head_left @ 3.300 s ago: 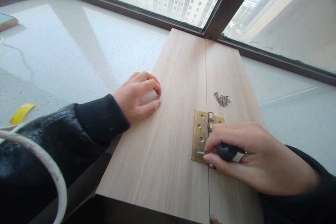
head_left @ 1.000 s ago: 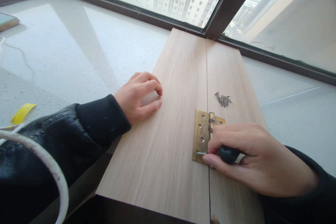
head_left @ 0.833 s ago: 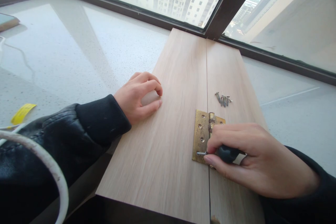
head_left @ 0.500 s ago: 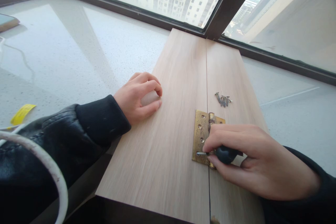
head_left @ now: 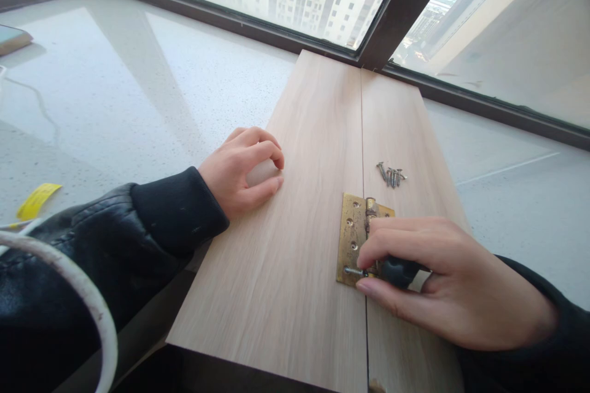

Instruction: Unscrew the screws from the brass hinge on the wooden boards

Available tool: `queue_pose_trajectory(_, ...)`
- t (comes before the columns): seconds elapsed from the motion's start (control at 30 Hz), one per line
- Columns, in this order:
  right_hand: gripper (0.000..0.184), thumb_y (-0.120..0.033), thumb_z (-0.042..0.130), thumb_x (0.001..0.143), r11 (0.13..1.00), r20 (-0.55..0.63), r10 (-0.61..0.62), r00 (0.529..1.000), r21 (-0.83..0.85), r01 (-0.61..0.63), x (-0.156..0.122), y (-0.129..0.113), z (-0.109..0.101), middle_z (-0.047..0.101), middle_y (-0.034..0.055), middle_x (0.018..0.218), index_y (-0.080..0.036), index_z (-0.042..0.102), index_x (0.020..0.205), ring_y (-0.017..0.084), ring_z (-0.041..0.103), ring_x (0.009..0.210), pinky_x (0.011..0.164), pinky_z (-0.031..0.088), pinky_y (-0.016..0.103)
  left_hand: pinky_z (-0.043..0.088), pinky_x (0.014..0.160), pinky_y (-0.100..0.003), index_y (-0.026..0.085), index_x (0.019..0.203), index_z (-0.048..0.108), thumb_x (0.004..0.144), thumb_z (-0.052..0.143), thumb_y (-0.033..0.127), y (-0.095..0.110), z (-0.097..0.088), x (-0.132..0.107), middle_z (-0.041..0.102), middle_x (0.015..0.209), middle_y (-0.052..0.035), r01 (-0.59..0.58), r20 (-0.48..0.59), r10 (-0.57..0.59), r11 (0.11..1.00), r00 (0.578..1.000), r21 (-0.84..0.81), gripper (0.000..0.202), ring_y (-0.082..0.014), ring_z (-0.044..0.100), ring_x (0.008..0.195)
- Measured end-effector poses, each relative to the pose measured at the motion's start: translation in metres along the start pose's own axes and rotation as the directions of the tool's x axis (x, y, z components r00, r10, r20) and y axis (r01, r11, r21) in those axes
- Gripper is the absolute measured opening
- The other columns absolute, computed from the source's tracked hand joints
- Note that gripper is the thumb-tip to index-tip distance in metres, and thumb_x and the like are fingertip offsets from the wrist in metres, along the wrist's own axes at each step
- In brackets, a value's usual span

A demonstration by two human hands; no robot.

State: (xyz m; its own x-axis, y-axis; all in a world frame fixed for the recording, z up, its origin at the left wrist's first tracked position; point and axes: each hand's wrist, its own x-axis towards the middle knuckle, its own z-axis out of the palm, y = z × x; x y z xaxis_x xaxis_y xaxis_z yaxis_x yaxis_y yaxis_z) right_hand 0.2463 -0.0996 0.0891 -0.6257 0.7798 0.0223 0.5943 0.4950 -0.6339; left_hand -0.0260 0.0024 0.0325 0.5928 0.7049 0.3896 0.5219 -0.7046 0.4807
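Two light wood boards (head_left: pixel 304 153) lie side by side on a pale stone sill. A brass hinge (head_left: pixel 351 234) straddles their seam near the front. My right hand (head_left: pixel 437 279) is closed round a black-handled screwdriver (head_left: pixel 395 271), whose metal tip points at the hinge's lower left hole. A small heap of loose screws (head_left: pixel 389 174) lies on the right board just beyond the hinge. My left hand (head_left: pixel 242 169) rests on the left board's edge with its fingers curled loosely and nothing in them.
A dark window frame (head_left: pixel 391 18) runs along the boards' far end. A yellow tape scrap (head_left: pixel 37 199) and a white cable (head_left: pixel 74 282) lie at the left. A flat object (head_left: pixel 11 38) sits at the far left of the sill.
My right hand's fingers have shifted slightly round the screwdriver handle while its tip stays at the same hinge hole. My left hand has not moved.
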Motion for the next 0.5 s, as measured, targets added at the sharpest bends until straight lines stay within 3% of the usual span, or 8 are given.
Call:
queue_pose_trajectory(0.27,0.019,-0.004,0.057,0.083,0.998,0.026,-0.051,0.998,0.036,0.050,0.0019,-0.0035,-0.0033,0.057,-0.0012,0.071,-0.019,0.064,0.090,0.010,0.049,0.060,0.055,0.039,0.023,0.047,0.100,-0.045,0.020,0.092,0.063,0.086,0.058,0.028,0.0016,-0.0004,0.0000,0.063,0.110,-0.0080,0.018,-0.001,-0.018,1.000,1.000,-0.015,0.011,-0.0248,0.058,0.106)
queue_pose_trajectory(0.5,0.023,-0.002,0.056,0.080,0.996,0.023,-0.031,0.999,0.081,0.029,0.0018,-0.0030,-0.0040,0.063,0.0013,0.080,-0.020,0.066,0.090,0.012,0.057,0.066,0.059,0.046,0.025,0.047,0.100,-0.044,0.020,0.092,0.063,0.085,0.058,0.028,0.0012,-0.0008,0.0003,0.063,0.110,-0.0074,0.016,0.009,-0.016,1.000,1.000,-0.008,0.011,-0.0250,0.058,0.107)
